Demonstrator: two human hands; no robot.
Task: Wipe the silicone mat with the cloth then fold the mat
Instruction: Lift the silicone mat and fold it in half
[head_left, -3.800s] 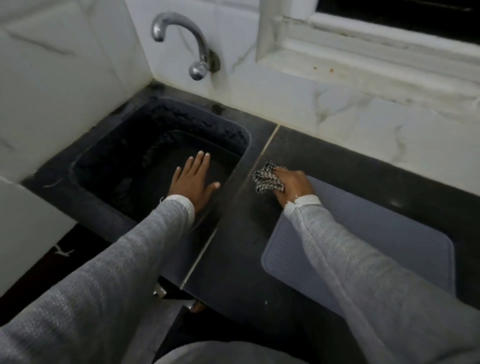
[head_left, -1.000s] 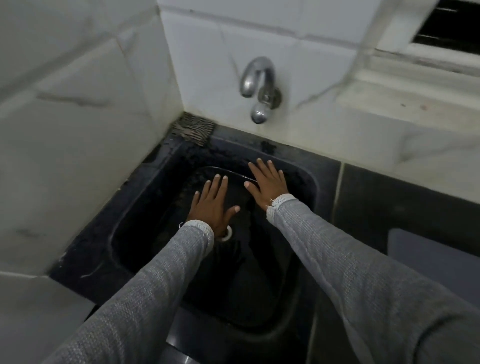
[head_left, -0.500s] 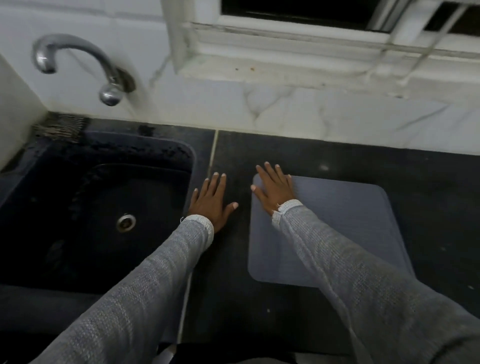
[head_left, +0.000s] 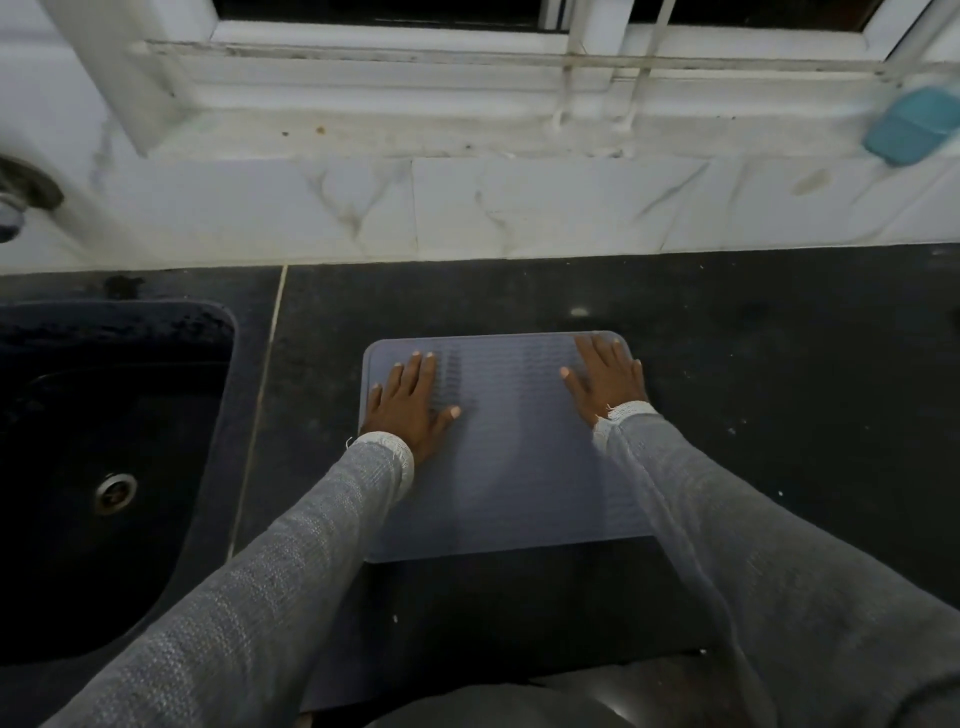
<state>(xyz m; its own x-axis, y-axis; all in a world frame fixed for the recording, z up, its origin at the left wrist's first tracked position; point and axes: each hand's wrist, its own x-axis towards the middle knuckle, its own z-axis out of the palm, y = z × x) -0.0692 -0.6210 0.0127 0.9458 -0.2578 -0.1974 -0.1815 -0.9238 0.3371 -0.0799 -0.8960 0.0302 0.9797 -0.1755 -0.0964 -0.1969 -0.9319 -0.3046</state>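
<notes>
Both hands flat on the grey ribbed rectangular silicone mat (head_left: 511, 467), which lies on the black stone counter (head_left: 753, 364). Left hand (head_left: 408, 402) presses its left side, right hand (head_left: 605, 379) its far right corner; each grip wide, fingers straight, holding nothing.

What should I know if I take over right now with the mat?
Left hand: open, flat on the mat's left side.
Right hand: open, flat on its far right corner.
The mat lies spread flat on the dark counter, right of the sink.
No cloth is in view, and neither hand holds one.
Whether the wiping is finished cannot be told from this view.
Left to do: fold the mat; it is not folded yet.
</notes>
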